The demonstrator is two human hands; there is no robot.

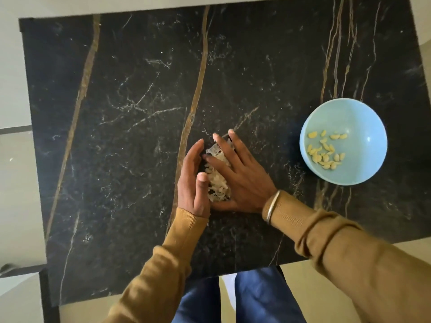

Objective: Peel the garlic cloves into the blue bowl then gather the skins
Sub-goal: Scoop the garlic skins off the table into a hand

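A pile of pale, papery garlic skins (218, 183) lies on the black marble table (130, 108), pressed between my two hands. My left hand (192, 180) stands on its edge against the pile's left side, fingers straight. My right hand (240, 176) lies flat over the pile's right side with its fingers spread. To the right stands the blue bowl (363, 120) holding several peeled yellow garlic cloves (325, 151).
The table's near edge (163, 290) runs just above my knees, and its left edge (32, 136) borders a light floor. Gold and white veins cross the dark top. A metal bangle (271, 207) sits on my right wrist.
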